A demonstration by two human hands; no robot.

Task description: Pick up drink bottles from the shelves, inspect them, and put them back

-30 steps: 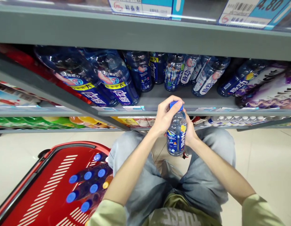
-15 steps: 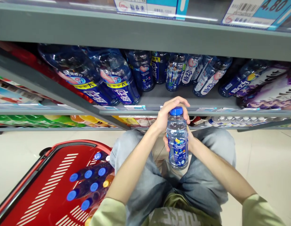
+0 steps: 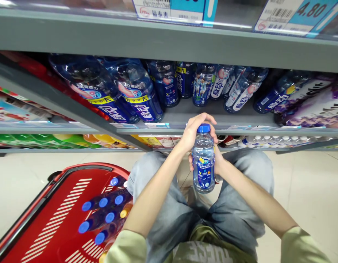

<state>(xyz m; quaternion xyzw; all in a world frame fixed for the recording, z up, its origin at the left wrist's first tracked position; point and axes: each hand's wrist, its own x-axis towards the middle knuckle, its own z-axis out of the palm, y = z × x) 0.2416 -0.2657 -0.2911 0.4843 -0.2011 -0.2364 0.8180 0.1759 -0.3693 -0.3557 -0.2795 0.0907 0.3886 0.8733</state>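
Note:
A drink bottle [image 3: 204, 162] with a blue cap and dark blue label stands roughly upright between my knees. My left hand [image 3: 193, 130] curls behind the cap and neck, its fingertips showing on the right side. Behind the bottle's body is my right hand [image 3: 218, 159], wrapped round it; a few of its fingertips show at the left edge and the rest is hidden. Both hands are closed on the same bottle, held just in front of the shelf edge.
Similar blue bottles [image 3: 145, 98] line the grey shelf [image 3: 180, 117] ahead, with purple packs [image 3: 317, 102] at right. A red shopping basket [image 3: 56, 219] at my left holds several bottles with blue caps. An upper shelf edge [image 3: 169, 45] with price tags overhangs the row.
The bottle has shifted slightly left and up, and both hands have moved along with it. Their grip looks much the same.

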